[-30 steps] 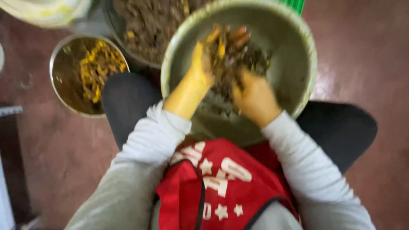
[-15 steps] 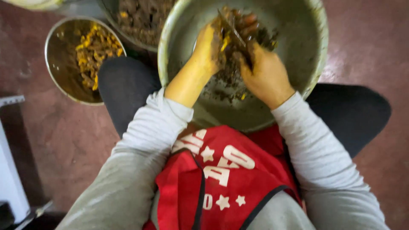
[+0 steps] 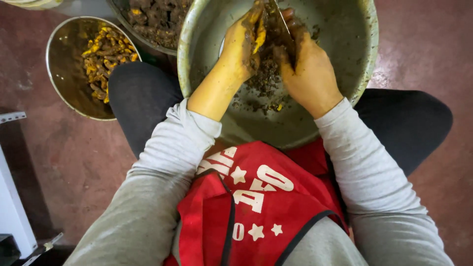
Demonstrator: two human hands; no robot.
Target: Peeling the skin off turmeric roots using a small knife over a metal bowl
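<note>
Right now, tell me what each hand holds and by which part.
Left hand grips a yellow root piece by its lower end. Right hand holds a knife by its hidden handle.

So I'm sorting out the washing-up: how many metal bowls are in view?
3. The big bowl sits on the person's lap under both hands. A smaller bowl of yellow roots stands on the floor at left. A third bowl is cut off at the top edge. More may lie outside the frame.

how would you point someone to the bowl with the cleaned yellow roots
Start at the big metal basin on the person's lap, where both hands work. Look past the left knee to the floor: a smaller steel bowl stands there. Unlike the bowl of muddy brown roots beside it, its roots are bright orange-yellow.
</note>
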